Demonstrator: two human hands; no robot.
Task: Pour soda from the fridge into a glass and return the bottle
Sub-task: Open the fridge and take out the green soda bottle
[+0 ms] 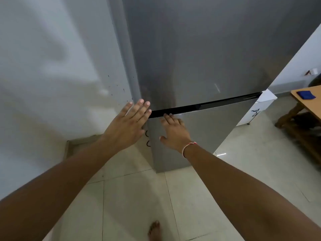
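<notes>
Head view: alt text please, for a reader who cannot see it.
Both hands reach a closed silver fridge: the left hand flat at its left edge, the right hand with fingers at the dark gap between doors. A wooden table stands right.

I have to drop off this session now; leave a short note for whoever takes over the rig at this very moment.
Left hand: fingers straight, at the left edge of the tall silver steel fridge, level with the black gap between its two doors.
Right hand: flat on the lower door, fingertips at that gap; no grip on anything.
Both doors look closed. No soda bottle or glass in view.
Done: nothing visible.
Left: open the fridge, take the bottle, pour, return it.
</notes>
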